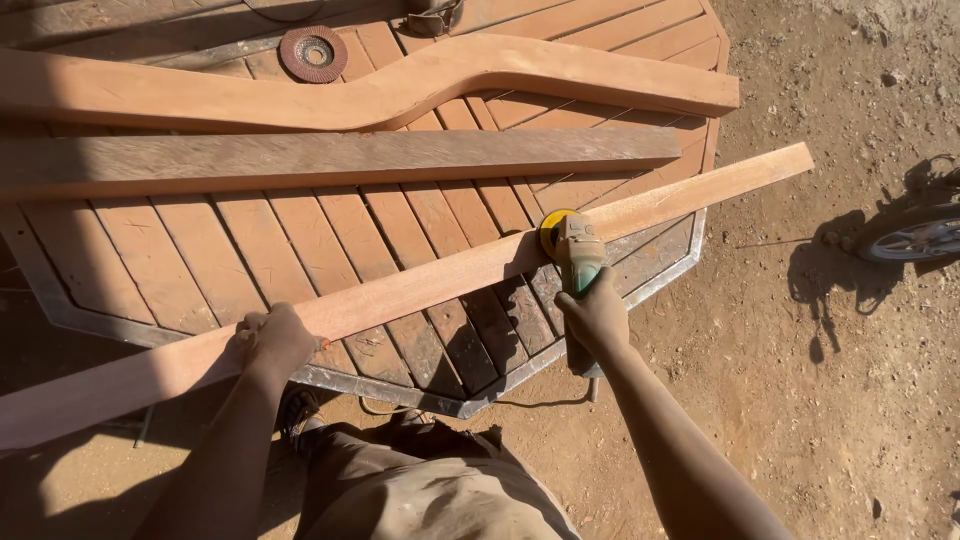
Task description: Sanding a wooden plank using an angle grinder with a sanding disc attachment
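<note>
Down at the bottom edge, dusty trousers (430,495) and two bare forearms reaching out. The left hand (275,340) is clamped over the near edge of a long pale plank (400,292), fingers (252,325) curled tight together around the wood, pinning it down. Across to the right hand (597,318): it's wrapped around the green body of an angle grinder (578,258), fingers closed firmly on the handle, and the grinder's yellow disc (552,230) sits right against the plank's upper face, near its middle.

That plank runs on a diagonal, low at the left and rising to the right, its far end poking out past the rim of the surface (480,395), a slatted wooden top in a grey metal frame. A cable (540,403) trails under the near rim.

Further up, a darker straight board (340,157) lies flat across the slats, apart from the plank. Beyond that, a curved, wavy-cut board (400,88) stretches the width. At the far edge, a round reddish flap disc (313,52) rests on the slats. Off to the right, bare sandy ground (800,400) and part of a wheel (915,240).
</note>
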